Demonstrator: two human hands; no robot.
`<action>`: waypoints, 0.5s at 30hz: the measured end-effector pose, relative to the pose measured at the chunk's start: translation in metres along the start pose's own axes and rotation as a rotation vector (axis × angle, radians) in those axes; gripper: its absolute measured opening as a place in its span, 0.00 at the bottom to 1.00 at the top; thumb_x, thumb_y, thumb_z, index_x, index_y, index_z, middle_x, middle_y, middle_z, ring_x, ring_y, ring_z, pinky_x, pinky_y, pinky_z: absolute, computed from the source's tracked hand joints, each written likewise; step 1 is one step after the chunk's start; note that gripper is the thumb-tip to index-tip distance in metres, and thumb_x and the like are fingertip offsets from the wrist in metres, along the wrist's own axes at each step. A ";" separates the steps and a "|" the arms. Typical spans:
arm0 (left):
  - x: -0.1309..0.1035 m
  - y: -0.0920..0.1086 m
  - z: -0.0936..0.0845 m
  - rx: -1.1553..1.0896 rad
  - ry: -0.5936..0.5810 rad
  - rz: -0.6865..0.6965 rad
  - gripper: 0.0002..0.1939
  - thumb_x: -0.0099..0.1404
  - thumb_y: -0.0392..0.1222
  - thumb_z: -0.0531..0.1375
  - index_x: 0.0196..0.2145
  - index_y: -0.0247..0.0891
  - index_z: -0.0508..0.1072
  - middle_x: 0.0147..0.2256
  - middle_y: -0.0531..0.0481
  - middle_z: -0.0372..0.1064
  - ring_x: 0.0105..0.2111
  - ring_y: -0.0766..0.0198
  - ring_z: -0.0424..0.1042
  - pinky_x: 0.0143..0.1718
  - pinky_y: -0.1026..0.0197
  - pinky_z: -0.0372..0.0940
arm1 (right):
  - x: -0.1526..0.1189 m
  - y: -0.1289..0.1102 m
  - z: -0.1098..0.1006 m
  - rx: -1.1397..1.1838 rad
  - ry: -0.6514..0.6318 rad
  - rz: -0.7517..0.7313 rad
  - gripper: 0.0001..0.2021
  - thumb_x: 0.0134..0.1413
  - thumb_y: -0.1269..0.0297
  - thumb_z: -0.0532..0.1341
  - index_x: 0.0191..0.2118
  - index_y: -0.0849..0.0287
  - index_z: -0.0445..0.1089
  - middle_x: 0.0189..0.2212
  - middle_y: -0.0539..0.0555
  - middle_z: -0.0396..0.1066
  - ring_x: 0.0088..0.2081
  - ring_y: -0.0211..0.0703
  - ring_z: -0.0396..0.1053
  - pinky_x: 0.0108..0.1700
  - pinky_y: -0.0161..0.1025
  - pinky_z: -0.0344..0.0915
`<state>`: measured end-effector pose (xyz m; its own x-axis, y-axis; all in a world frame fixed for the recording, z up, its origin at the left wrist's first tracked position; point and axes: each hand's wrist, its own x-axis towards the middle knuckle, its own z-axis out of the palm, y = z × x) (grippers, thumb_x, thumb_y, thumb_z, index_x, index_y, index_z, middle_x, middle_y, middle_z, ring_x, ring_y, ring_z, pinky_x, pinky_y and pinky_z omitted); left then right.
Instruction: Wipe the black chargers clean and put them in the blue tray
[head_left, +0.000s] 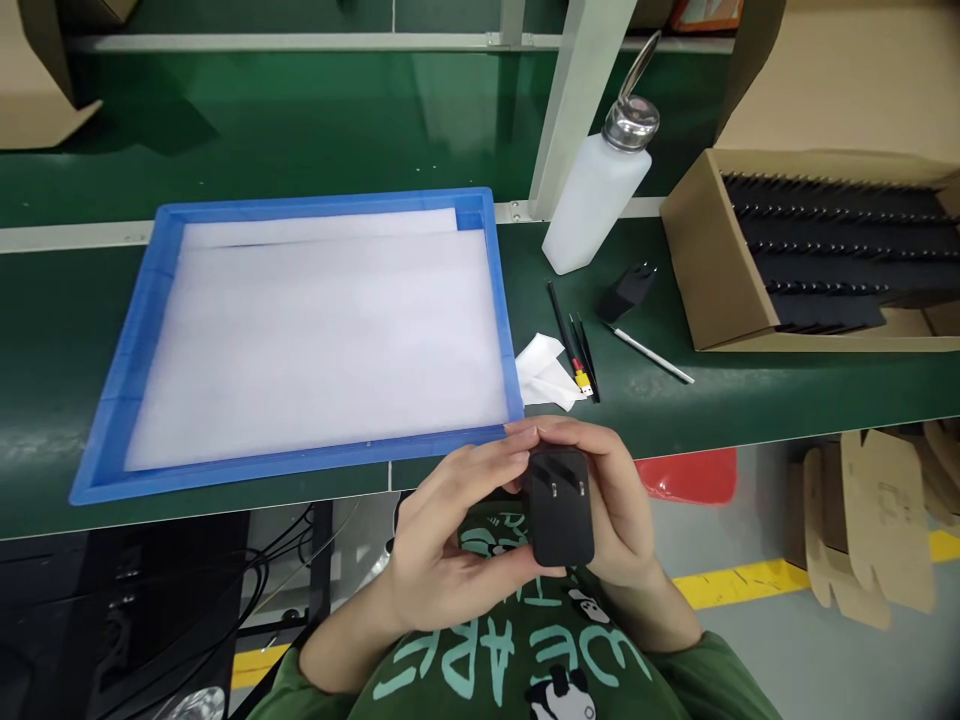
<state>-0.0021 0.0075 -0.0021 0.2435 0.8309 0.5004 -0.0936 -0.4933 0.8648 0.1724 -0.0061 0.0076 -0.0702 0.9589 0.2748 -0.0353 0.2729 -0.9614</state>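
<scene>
A black power adapter [561, 520] with two metal prongs is held upright in front of my chest, prong face toward the camera. My left hand [465, 535] grips it from the left, thumb at its lower edge and fingers at its top. Around its right side and top wraps my right hand [616, 500]. On the green table [622, 410], a second black adapter [627, 292] lies beside a white stick [651, 355]. Black tweezers [587, 360], a black cable with a yellow USB plug [582, 380] and a crumpled white cloth [546, 372] are just beyond my hands.
A blue tray [112, 370] with white sheets fills the left side. A white bottle [598, 200] with a metal top stands by a post [577, 100]. At the right, an open cardboard box [709, 260] holds rows of black adapters. Below are a red stool [690, 475] and flattened cartons [885, 510].
</scene>
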 end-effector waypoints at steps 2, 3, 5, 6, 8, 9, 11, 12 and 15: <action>0.000 0.000 0.000 -0.021 -0.012 0.017 0.39 0.58 0.38 0.76 0.65 0.39 0.70 0.60 0.39 0.74 0.59 0.52 0.76 0.59 0.57 0.75 | -0.001 -0.001 -0.001 -0.015 0.006 -0.021 0.21 0.73 0.73 0.50 0.63 0.46 0.66 0.57 0.53 0.73 0.58 0.49 0.73 0.58 0.51 0.76; 0.001 0.000 0.000 -0.026 -0.017 0.022 0.39 0.58 0.38 0.76 0.65 0.38 0.70 0.60 0.39 0.74 0.59 0.52 0.76 0.59 0.56 0.74 | -0.002 -0.001 -0.001 -0.023 0.008 -0.032 0.22 0.73 0.73 0.49 0.63 0.46 0.66 0.57 0.53 0.73 0.58 0.48 0.73 0.57 0.51 0.76; 0.001 0.000 0.000 -0.015 -0.022 0.031 0.39 0.59 0.40 0.76 0.65 0.39 0.69 0.60 0.39 0.74 0.59 0.50 0.76 0.58 0.55 0.75 | -0.004 -0.002 -0.001 -0.037 0.008 -0.045 0.23 0.73 0.74 0.47 0.64 0.46 0.65 0.58 0.53 0.73 0.58 0.48 0.74 0.56 0.51 0.78; 0.001 0.000 0.000 -0.003 -0.023 0.036 0.38 0.60 0.41 0.76 0.65 0.40 0.69 0.60 0.38 0.74 0.58 0.50 0.77 0.57 0.54 0.76 | -0.004 -0.003 -0.001 -0.041 0.007 -0.047 0.23 0.73 0.74 0.47 0.65 0.46 0.64 0.58 0.54 0.73 0.58 0.48 0.73 0.55 0.51 0.78; 0.002 0.000 0.000 0.020 -0.026 0.056 0.38 0.61 0.43 0.75 0.66 0.41 0.69 0.60 0.38 0.75 0.57 0.49 0.78 0.55 0.54 0.77 | -0.005 -0.004 -0.001 -0.049 0.005 -0.057 0.24 0.73 0.74 0.47 0.65 0.46 0.64 0.59 0.54 0.73 0.59 0.49 0.73 0.54 0.51 0.79; 0.002 0.000 0.000 0.028 -0.028 0.066 0.38 0.61 0.43 0.75 0.66 0.41 0.69 0.60 0.39 0.75 0.56 0.49 0.78 0.54 0.54 0.77 | -0.005 -0.004 -0.002 -0.055 0.003 -0.066 0.23 0.72 0.74 0.48 0.65 0.47 0.64 0.59 0.54 0.73 0.59 0.50 0.73 0.54 0.52 0.79; 0.002 0.000 0.000 0.031 -0.034 0.079 0.38 0.61 0.42 0.75 0.66 0.41 0.69 0.60 0.39 0.75 0.57 0.50 0.78 0.54 0.55 0.76 | -0.004 -0.004 -0.002 -0.072 -0.005 -0.081 0.23 0.72 0.74 0.49 0.65 0.47 0.64 0.59 0.54 0.72 0.60 0.50 0.73 0.57 0.53 0.77; 0.002 0.000 0.000 0.028 -0.036 0.082 0.38 0.61 0.41 0.75 0.66 0.41 0.69 0.60 0.39 0.74 0.57 0.50 0.78 0.55 0.55 0.75 | -0.004 -0.003 -0.003 -0.078 -0.009 -0.089 0.23 0.72 0.74 0.50 0.65 0.47 0.64 0.59 0.54 0.72 0.60 0.51 0.72 0.58 0.54 0.76; 0.000 0.000 -0.001 0.021 -0.042 0.078 0.37 0.60 0.38 0.75 0.65 0.39 0.69 0.60 0.39 0.74 0.58 0.51 0.77 0.57 0.55 0.74 | -0.004 -0.002 -0.004 -0.092 -0.022 -0.099 0.23 0.71 0.73 0.51 0.66 0.47 0.63 0.60 0.54 0.72 0.60 0.51 0.72 0.59 0.54 0.76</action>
<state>-0.0033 0.0081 -0.0022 0.2771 0.7784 0.5633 -0.0939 -0.5616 0.8221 0.1765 -0.0099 0.0088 -0.0932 0.9255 0.3672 0.0485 0.3726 -0.9267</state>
